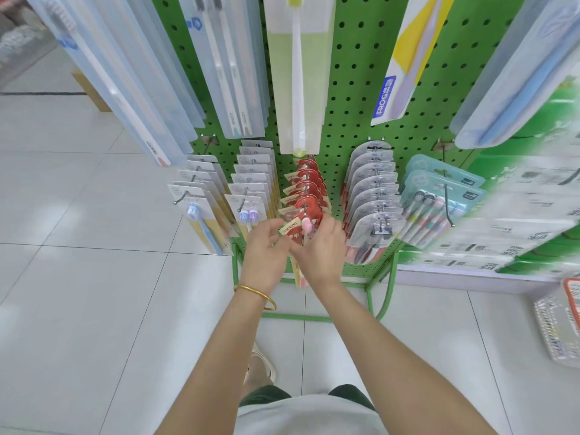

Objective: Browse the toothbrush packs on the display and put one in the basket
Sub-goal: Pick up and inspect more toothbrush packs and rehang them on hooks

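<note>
A green pegboard display (361,98) carries rows of toothbrush packs on hooks. In the lower middle hangs a row of red-topped packs (306,189). Both my hands are on the front red pack (293,229), which has a cream label and a pink brush head. My left hand (266,246), with a gold bangle on the wrist, pinches its left edge. From the right side my right hand (320,249) holds the same pack, fingers curled round it. A white mesh basket (555,328) sits on the floor at the far right edge, partly cut off.
Yellow-backed packs (201,211) hang to the left of the red row and clear grey packs (373,196) and teal multi-packs (439,202) to the right. Long blue, green and yellow packs hang above. Green shelves (518,215) stand at right. White floor tiles (94,277) spread left.
</note>
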